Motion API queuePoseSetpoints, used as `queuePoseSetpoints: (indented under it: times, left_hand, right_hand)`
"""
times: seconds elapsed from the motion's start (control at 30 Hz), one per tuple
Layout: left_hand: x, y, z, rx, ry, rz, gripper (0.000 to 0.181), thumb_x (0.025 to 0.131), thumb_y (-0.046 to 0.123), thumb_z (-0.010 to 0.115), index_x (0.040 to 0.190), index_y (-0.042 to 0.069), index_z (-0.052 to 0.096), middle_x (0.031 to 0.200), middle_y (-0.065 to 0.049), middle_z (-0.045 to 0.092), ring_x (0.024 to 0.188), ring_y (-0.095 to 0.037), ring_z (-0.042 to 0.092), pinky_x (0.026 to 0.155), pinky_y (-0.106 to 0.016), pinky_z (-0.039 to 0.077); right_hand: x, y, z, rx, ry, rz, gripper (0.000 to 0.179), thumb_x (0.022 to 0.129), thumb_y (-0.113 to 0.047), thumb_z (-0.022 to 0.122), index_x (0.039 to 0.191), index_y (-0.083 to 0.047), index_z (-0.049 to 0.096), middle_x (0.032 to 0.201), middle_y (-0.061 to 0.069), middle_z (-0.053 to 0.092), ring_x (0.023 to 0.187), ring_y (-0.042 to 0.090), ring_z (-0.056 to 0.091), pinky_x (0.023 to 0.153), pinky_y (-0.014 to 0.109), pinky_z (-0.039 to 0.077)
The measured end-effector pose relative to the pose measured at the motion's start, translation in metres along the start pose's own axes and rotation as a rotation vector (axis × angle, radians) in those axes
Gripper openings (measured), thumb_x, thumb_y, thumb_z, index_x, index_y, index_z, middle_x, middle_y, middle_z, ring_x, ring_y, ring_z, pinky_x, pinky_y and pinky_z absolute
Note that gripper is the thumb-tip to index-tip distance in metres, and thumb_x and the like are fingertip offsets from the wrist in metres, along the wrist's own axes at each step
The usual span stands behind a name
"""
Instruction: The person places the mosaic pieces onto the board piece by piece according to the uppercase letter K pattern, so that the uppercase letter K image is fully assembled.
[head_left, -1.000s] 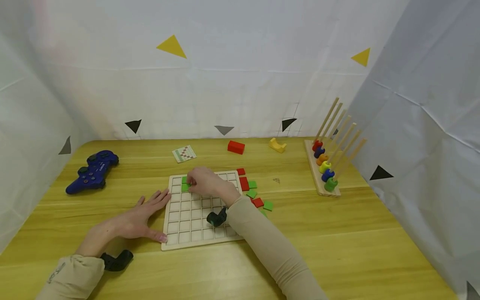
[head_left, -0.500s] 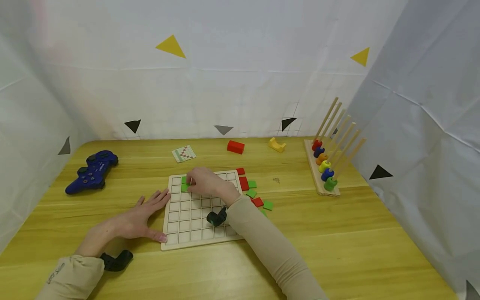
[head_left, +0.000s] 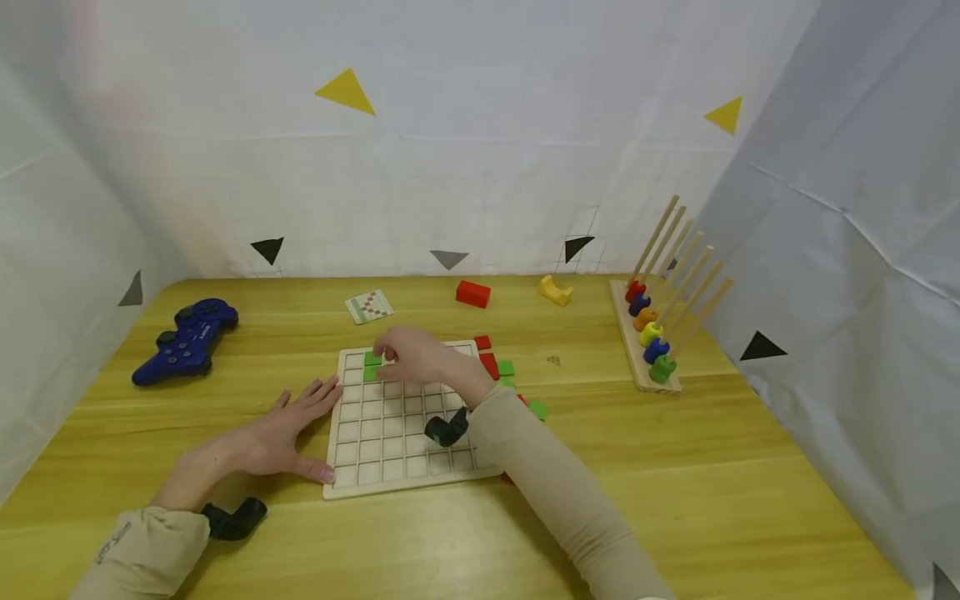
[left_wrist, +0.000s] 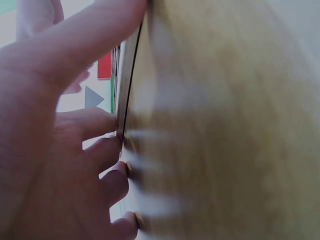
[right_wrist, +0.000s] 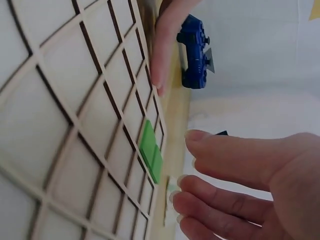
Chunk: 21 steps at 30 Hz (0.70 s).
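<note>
A square wooden grid board (head_left: pixel 371 430) lies on the table, with two green tiles (head_left: pixel 371 373) in neighbouring cells near its far left corner. My left hand (head_left: pixel 277 437) rests with fingers spread along the board's left edge, thumb at the near left corner. Just over the board by the green tiles is my right hand (head_left: pixel 423 358). In the right wrist view its thumb (right_wrist: pixel 200 137) and fingers (right_wrist: pixel 200 200) are apart, with nothing between them. Both green tiles (right_wrist: pixel 150 152) sit flat in the grid there.
Several loose red and green tiles (head_left: pixel 537 410) lie right of the board, partly behind my right arm. Behind it are a pattern card (head_left: pixel 369 307), a red block (head_left: pixel 473 293) and a yellow piece (head_left: pixel 556 291). A blue game controller (head_left: pixel 186 343) is left, a peg stand (head_left: pixel 636 354) right.
My right thumb and fingers have parted and come up slightly off the green tiles. The right wrist and forearm have shifted to the right. My left hand stays in place.
</note>
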<state>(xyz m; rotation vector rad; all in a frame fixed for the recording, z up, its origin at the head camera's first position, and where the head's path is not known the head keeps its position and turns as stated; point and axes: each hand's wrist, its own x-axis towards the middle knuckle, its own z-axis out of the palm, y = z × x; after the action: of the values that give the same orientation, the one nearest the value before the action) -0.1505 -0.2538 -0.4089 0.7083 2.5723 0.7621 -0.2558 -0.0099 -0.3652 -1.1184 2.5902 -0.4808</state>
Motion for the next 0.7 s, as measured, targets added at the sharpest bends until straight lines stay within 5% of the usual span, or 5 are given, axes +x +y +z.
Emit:
queuePoseSetpoints:
  times: [0.27, 0.7]
  left_hand:
    - [0.0, 0.001, 0.0, 0.005, 0.005, -0.005, 0.121, 0.075, 0.057, 0.08, 0.159, 0.0, 0.015, 0.167, -0.022, 0.001, 0.15, -0.05, -0.004, 0.113, -0.073, -0.008]
    - [0.0, 0.001, 0.001, 0.013, 0.019, 0.006, 0.121, 0.074, 0.058, 0.08, 0.159, -0.001, 0.016, 0.166, -0.024, 0.002, 0.15, -0.05, -0.002, 0.113, -0.073, -0.006]
  right_hand:
    - [-0.018, 0.022, -0.01, 0.126, 0.02, -0.084, 0.035, 0.096, -0.019, 0.068, 0.125, 0.001, 0.063, 0.119, 0.016, 0.064, 0.104, 0.021, 0.059, 0.093, 0.03, 0.049]
    - [-0.049, 0.061, -0.017, 0.159, 0.054, -0.065, 0.037, 0.093, -0.018, 0.072, 0.124, 0.001, 0.063, 0.121, 0.017, 0.063, 0.106, 0.025, 0.06, 0.098, 0.039, 0.051]
